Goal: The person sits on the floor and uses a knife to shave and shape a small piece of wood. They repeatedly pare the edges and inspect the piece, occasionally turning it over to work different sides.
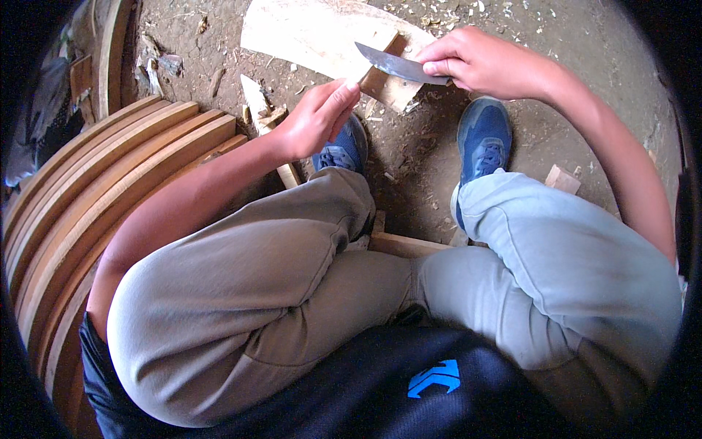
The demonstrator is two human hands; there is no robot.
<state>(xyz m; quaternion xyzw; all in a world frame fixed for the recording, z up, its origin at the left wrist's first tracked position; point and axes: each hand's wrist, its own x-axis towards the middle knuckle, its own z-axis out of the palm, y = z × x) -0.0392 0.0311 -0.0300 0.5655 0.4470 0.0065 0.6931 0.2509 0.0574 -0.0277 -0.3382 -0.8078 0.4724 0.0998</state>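
A knife [398,66] with a broad grey blade is gripped in my right hand [493,64], its tip pointing left. Its blade lies across a thin pale strip of wood [382,39], whose near end my left hand [319,117] pinches between thumb and fingers. Part of the strip is hidden behind the blade. Below the blade sits a wooden block [393,89], just beyond my feet. Behind it a large pale slab of wood [303,36] lies on the ground.
Several long boards [110,164] are stacked on the left. Pieces of split wood [256,102] and shavings [475,9] litter the dirt floor. My blue shoes [484,135] stand close to the work. A small wood block [563,179] lies beside my right leg.
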